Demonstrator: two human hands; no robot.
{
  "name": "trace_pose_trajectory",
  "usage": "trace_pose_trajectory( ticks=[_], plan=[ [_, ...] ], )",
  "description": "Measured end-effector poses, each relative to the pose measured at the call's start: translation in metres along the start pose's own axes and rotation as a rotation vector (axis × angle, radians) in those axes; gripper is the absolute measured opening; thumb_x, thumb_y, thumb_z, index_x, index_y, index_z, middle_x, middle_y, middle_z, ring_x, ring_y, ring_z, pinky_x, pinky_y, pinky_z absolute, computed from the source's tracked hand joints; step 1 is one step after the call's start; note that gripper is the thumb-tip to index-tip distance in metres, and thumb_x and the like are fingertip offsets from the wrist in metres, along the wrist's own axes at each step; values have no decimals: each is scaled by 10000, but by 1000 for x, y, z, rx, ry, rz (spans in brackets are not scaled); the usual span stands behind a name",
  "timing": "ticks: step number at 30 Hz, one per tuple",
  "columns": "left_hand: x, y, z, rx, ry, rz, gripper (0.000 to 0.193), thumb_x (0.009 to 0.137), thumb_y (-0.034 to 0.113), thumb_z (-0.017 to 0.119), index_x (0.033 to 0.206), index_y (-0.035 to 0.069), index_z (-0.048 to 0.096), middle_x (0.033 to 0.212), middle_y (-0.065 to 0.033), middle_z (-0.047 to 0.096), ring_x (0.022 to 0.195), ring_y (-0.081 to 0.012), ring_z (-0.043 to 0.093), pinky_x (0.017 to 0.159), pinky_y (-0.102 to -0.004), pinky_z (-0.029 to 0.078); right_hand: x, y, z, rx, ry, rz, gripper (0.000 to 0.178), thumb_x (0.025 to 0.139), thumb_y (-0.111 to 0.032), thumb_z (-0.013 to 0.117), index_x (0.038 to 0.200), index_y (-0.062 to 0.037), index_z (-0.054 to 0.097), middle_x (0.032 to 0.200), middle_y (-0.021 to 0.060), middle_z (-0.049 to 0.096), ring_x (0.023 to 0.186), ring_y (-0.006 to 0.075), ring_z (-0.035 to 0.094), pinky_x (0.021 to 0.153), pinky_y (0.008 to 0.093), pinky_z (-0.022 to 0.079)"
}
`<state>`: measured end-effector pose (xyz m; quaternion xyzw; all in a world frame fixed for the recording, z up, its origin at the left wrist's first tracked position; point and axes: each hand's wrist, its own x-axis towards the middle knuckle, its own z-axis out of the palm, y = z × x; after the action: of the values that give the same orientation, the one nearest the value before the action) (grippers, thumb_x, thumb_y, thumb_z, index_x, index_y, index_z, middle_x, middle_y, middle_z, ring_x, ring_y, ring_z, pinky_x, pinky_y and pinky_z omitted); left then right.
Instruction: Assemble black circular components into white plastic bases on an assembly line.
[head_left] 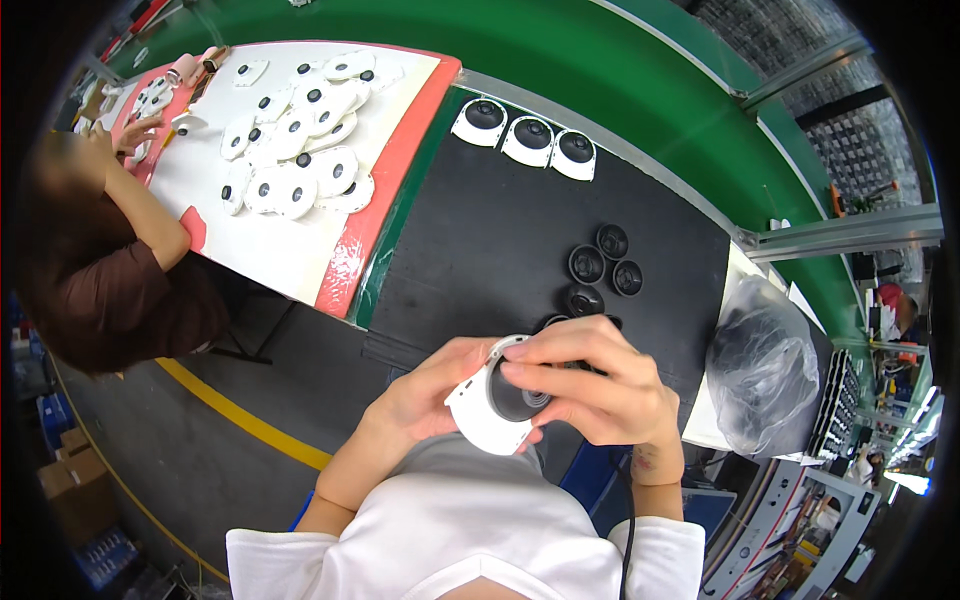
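In front of my chest I hold a white rounded plastic housing [476, 412]. My left hand [425, 388] is closed round its left side and underneath. A black round cup-shaped part [512, 398] sits against the housing's face. My right hand [610, 385] pinches that black part, fingers over its top and thumb at its lower edge. Whether the part is fully seated I cannot tell. Just beyond my right hand lie several loose black cup-shaped parts [587, 263] on the black mat [480, 235], some partly hidden behind my fingers.
Three white housings with black centres [528, 140] stand in a row at the mat's far edge. Leftward, a white worktop with red edging [335, 255] bears several white housings [295, 130]; a co-worker [130, 250] sits there. A clear plastic bag [765, 365] lies at the right.
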<state>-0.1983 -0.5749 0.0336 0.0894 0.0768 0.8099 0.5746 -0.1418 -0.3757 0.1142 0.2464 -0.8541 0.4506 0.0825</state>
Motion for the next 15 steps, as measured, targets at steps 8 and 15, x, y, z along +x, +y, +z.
trace_pose_trajectory(
  ticks=[8, 15],
  plan=[
    [7, -3, 5, 197, 118, 50, 701, 880, 368, 715, 1357, -69, 447, 1196, -154, 627, 1087, -228, 653, 945, -366, 530, 0, -7, -17, -331, 54, 66, 440, 644, -334, 834, 913, -23, 676, 736, 48, 532, 656, 202, 518, 595, 329, 384],
    [11, -6, 8, 495, 195, 164, 760, 852, 385, 753, 1378, -66, 442, 1206, -143, 631, 1124, -209, 634, 986, -366, 496, -13, -1, -13, -484, 8, 150, 450, 705, -282, 801, 1087, -76, 684, 847, 45, 576, 670, 185, 560, 523, 308, 417]
  ],
)
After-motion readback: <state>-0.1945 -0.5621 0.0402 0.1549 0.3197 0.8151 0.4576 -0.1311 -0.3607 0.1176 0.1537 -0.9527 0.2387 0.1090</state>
